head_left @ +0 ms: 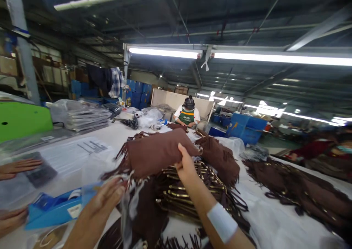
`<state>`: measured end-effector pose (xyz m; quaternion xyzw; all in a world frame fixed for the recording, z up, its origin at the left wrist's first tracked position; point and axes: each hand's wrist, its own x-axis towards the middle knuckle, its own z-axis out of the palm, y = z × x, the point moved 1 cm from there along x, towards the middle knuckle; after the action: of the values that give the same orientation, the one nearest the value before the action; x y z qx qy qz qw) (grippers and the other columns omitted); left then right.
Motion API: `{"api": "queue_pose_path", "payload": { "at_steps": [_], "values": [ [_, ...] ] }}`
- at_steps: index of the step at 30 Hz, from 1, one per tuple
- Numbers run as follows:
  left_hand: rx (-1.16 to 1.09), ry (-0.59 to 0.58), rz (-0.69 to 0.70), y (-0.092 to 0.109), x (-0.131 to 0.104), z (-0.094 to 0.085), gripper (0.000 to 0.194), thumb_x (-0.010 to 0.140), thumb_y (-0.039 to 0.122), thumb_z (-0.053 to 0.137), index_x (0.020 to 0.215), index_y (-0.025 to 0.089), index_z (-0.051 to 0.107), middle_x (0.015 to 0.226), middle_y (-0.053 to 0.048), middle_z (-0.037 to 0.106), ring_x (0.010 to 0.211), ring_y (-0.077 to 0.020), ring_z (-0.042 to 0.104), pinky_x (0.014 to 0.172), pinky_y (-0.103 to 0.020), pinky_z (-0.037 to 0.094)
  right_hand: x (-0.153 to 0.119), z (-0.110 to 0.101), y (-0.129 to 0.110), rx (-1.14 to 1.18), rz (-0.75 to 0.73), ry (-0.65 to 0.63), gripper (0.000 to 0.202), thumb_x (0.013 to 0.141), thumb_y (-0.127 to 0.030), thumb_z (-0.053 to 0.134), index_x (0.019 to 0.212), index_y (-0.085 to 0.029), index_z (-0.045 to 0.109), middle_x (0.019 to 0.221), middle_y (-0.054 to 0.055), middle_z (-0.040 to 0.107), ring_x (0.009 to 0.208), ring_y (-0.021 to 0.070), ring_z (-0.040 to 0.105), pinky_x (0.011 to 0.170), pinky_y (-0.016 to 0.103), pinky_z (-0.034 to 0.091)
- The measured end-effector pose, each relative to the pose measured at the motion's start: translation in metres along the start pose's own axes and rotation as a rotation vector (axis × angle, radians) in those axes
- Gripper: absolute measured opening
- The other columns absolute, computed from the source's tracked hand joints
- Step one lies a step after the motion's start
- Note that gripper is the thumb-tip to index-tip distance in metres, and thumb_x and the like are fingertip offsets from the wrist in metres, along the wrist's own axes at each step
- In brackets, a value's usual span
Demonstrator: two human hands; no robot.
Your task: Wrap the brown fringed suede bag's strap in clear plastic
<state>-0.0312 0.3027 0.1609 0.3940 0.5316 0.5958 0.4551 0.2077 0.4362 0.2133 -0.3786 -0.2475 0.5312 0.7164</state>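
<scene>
Fingers of your right hand (186, 164) pinch the brown fringed bag (159, 152) above the pile of bags (189, 197); at 8 o'clock, your left hand (103, 201) is open, touching the clear plastic bag (93, 168).

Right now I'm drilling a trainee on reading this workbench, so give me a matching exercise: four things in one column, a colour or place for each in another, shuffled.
Things:
1. fringed bag
2. tape dispenser
3. wristband
4. crates

Colour or place:
A. white, on the right forearm
B. brown, held up by the right hand
C. blue, stacked far off on the right
D. blue, on the table by the left hand

Pairs: 1-B, 2-D, 3-A, 4-C
</scene>
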Motion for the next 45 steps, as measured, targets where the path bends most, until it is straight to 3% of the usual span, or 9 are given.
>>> {"api": "queue_pose_path", "payload": {
  "at_steps": [3, 6, 8, 14, 19, 25, 32, 39, 45],
  "values": [
    [0.140, 0.011, 0.157, 0.003, 0.030, 0.013, 0.059, 0.068, 0.052, 0.070, 0.120, 0.030, 0.055, 0.128, -0.001, 0.060, 0.127, -0.0278, 0.046, 0.114, -0.038, 0.029, 0.087, 0.021, -0.007, -0.062, -0.052, 0.057, 0.036, 0.083, -0.034, 0.063, 0.114, -0.019, 0.054, 0.097, 0.004, 0.071, 0.079, 0.0145, 0.069, 0.061, 0.025, 0.057],
    [0.289, -0.057, 0.042, -0.041, 0.025, 0.023, 0.052, 0.074, 0.054, 0.063, 0.121, 0.033, 0.056, 0.130, 0.001, 0.059, 0.125, -0.0267, 0.048, 0.112, -0.036, 0.033, 0.141, 0.002, 0.005, -0.220, -0.045, 0.106, 0.032, 0.087, -0.031, 0.058, 0.112, -0.012, 0.053, 0.085, 0.006, 0.069, 0.069, 0.0137, 0.067, 0.056, 0.025, 0.055],
    [0.331, -0.152, -0.107, -0.080, 0.003, 0.026, 0.049, 0.073, 0.054, 0.064, 0.117, 0.031, 0.060, 0.125, 0.001, 0.062, 0.121, -0.0273, 0.052, 0.107, -0.033, 0.039, 0.141, -0.028, 0.018, -0.363, -0.040, 0.120, 0.028, 0.083, -0.022, 0.062, 0.107, -0.008, 0.055, 0.079, 0.005, 0.068, 0.063, 0.0127, 0.064, 0.055, 0.024, 0.052],
    [0.577, -0.416, -0.056, -0.160, -0.088, 0.021, 0.033, 0.087, 0.046, 0.050, 0.113, 0.029, 0.062, 0.120, -0.001, 0.064, 0.115, -0.0231, 0.057, 0.101, -0.034, 0.046, -0.009, -0.143, 0.025, -0.752, -0.057, -0.086, 0.016, 0.083, -0.020, 0.063, 0.099, -0.016, 0.065, 0.083, 0.002, 0.070, 0.072, 0.0125, 0.065, 0.069, 0.024, 0.051],
    [0.881, -0.555, 0.286, -0.185, -0.153, 0.006, 0.030, 0.093, 0.033, 0.042, 0.121, 0.028, 0.052, 0.124, -0.002, 0.061, 0.114, -0.0177, 0.058, 0.096, -0.034, 0.052, -0.149, -0.249, 0.031, -1.698, -0.266, -0.534, 0.028, 0.093, -0.026, 0.050, 0.119, -0.024, 0.060, 0.116, 0.007, 0.065, 0.107, 0.0237, 0.058, 0.094, 0.041, 0.046],
    [1.267, -0.507, 0.734, -0.193, -0.206, 0.004, 0.039, 0.084, 0.026, 0.054, 0.123, 0.020, 0.053, 0.133, -0.010, 0.055, 0.120, -0.0284, 0.053, 0.090, -0.046, 0.055, -0.216, -0.333, 0.068, -2.150, -0.442, -0.459, 0.052, 0.094, -0.035, 0.046, 0.141, -0.015, 0.039, 0.145, 0.014, 0.042, 0.132, 0.0319, 0.036, 0.106, 0.049, 0.034],
    [1.435, -0.439, 0.759, -0.189, -0.241, -0.010, 0.049, 0.086, 0.035, 0.055, 0.130, 0.015, 0.049, 0.138, -0.011, 0.051, 0.127, -0.0276, 0.045, 0.101, -0.047, 0.044, -0.259, -0.343, 0.065, -2.158, -0.500, -0.411, 0.050, 0.095, -0.037, 0.042, 0.140, -0.013, 0.041, 0.143, 0.017, 0.043, 0.131, 0.0320, 0.038, 0.104, 0.049, 0.035],
    [1.548, -0.422, 0.765, -0.181, -0.264, -0.028, 0.067, 0.087, 0.055, 0.048, 0.139, 0.013, 0.037, 0.145, -0.010, 0.043, 0.134, -0.0287, 0.035, 0.106, -0.047, 0.031, -0.292, -0.277, 0.084, -1.993, -0.613, -0.570, 0.062, 0.094, -0.043, 0.044, 0.148, -0.019, 0.026, 0.156, 0.010, 0.018, 0.142, 0.0314, 0.017, 0.111, 0.051, 0.023],
    [1.538, -0.461, 0.725, -0.176, -0.259, -0.043, 0.048, 0.090, 0.037, 0.053, 0.133, 0.017, 0.045, 0.136, -0.007, 0.053, 0.125, -0.0244, 0.044, 0.100, -0.043, 0.035, -0.296, -0.254, 0.116, -1.907, -0.500, -0.732, 0.055, 0.096, -0.049, 0.035, 0.146, -0.028, 0.029, 0.155, 0.005, 0.024, 0.141, 0.0296, 0.020, 0.111, 0.051, 0.022]
  ]
}}
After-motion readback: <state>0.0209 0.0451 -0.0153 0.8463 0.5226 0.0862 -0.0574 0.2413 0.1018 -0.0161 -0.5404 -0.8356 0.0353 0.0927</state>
